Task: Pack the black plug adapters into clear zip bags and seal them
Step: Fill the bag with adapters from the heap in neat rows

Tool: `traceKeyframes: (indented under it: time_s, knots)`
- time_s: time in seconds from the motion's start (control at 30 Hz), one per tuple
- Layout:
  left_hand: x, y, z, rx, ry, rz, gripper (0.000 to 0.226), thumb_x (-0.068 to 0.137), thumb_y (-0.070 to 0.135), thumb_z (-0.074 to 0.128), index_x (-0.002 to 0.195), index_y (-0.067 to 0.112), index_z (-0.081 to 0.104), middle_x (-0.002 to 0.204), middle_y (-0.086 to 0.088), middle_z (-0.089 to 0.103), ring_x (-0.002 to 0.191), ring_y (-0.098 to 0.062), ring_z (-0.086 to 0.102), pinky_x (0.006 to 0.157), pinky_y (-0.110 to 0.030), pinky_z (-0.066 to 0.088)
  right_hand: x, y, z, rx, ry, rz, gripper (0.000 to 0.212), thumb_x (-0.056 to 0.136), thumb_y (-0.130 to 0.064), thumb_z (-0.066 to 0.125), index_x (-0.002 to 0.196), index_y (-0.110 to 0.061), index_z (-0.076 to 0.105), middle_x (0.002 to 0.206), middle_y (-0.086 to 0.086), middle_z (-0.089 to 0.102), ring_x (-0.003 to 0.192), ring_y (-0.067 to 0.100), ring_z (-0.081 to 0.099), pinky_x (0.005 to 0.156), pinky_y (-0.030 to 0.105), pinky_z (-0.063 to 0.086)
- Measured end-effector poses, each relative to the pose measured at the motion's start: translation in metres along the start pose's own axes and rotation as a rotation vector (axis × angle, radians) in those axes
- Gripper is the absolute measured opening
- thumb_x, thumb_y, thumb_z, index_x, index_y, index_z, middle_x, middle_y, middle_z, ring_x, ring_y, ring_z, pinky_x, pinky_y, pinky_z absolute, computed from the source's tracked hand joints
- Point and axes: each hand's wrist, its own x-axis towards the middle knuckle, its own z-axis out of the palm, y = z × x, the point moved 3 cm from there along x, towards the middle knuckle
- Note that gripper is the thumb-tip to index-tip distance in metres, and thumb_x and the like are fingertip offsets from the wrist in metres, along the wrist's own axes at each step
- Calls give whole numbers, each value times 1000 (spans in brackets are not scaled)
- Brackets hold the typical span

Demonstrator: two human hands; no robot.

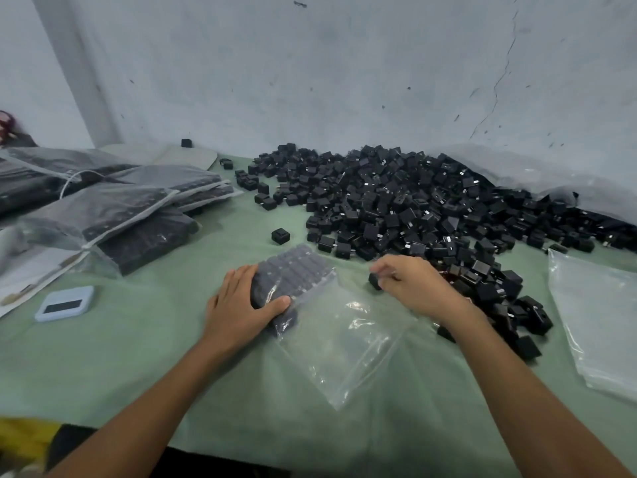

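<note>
Left hand [243, 305] flat on half-filled clear plastic zip bag [331, 322]; right hand [413, 284] pinching one small black cube plug adapter [375, 281].

Left palm spread open, pressing the rows of packed adapters at the bag's far-left end; bag's near-right half empty, lying flat on green cloth table cover [144, 357]; right fingers closed on the adapter just beside the bag's far edge; big loose heap of black adapters [396, 201] far right, touching the right wrist; stack of empty clear bags [596, 322] at right edge; filled sealed bags [113, 208] far left; pale blue timer [65, 302] near left; open cloth in front of bag.
</note>
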Motion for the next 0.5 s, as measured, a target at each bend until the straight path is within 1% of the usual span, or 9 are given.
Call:
traceKeyframes:
  time_s: [0.07, 0.1, 0.17, 0.23, 0.27, 0.3, 0.4, 0.43, 0.5]
  knots:
    - [-1, 0, 0, -3, -5, 1, 103, 67, 89, 41, 152, 34, 25, 160, 14, 22, 150, -7, 12, 119, -45, 19, 29, 10, 22, -288, -92, 20, 37, 99, -24, 51, 136, -31, 54, 133, -1, 59, 125, 29, 48, 107, 43, 38]
    - [-1, -1, 0, -2, -6, 2, 103, 67, 89, 41, 152, 34, 25, 160, 14, 22, 150, -7, 11, 119, -45, 18, 38, 15, 29, -408, -95, 39, 42, 99, -28, 50, 140, -33, 48, 138, 0, 54, 128, 32, 43, 109, 45, 33]
    - [-1, -1, 0, -5, -1, 1, 102, 67, 89, 42, 151, 34, 25, 159, 14, 23, 150, -7, 12, 119, -45, 19, 49, 23, 34, -534, -47, 67, 45, 97, -30, 50, 141, -35, 44, 138, 3, 51, 126, 32, 42, 107, 46, 28]
    - [0, -1, -1, -8, 9, 5, 100, 68, 88, 43, 151, 34, 26, 159, 14, 24, 149, -7, 14, 118, -45, 19, 53, 25, 33, -573, 47, 45, 41, 96, -24, 50, 136, -34, 46, 130, 2, 57, 119, 30, 46, 104, 44, 29]
    - [0, -2, -1, -8, 9, 6, 100, 68, 88, 43, 151, 35, 26, 159, 15, 24, 149, -7, 14, 118, -45, 19, 53, 25, 30, -518, 82, 38, 39, 97, -23, 49, 135, -33, 47, 126, 2, 60, 117, 28, 49, 102, 43, 33]
    - [0, -2, -1, -7, 4, 5, 99, 68, 88, 44, 151, 36, 26, 159, 16, 23, 149, -6, 13, 119, -45, 18, 48, 24, 24, -372, 104, 51, 38, 98, -22, 50, 134, -33, 48, 122, 1, 63, 112, 26, 54, 99, 42, 39]
    - [1, -3, 0, -4, -2, 2, 99, 68, 88, 43, 151, 36, 25, 160, 16, 22, 149, -5, 11, 119, -44, 17, 12, 21, 2, 277, 162, 115, 30, 95, -23, 56, 120, -40, 58, 103, -7, 69, 86, 10, 67, 77, 31, 55]
    - [1, -3, 1, -1, 0, 1, 100, 68, 88, 43, 151, 36, 25, 160, 16, 22, 150, -5, 10, 119, -44, 17, -7, 21, -6, 437, 195, 125, 28, 95, -21, 56, 115, -41, 62, 98, -8, 70, 83, 11, 69, 76, 31, 56]
    - [1, -3, 1, 5, 1, -2, 100, 68, 89, 42, 151, 36, 25, 161, 16, 21, 150, -5, 8, 119, -43, 16, -51, 27, -17, 621, 224, 148, 33, 97, -13, 53, 109, -40, 68, 95, -3, 71, 82, 15, 69, 75, 33, 59]
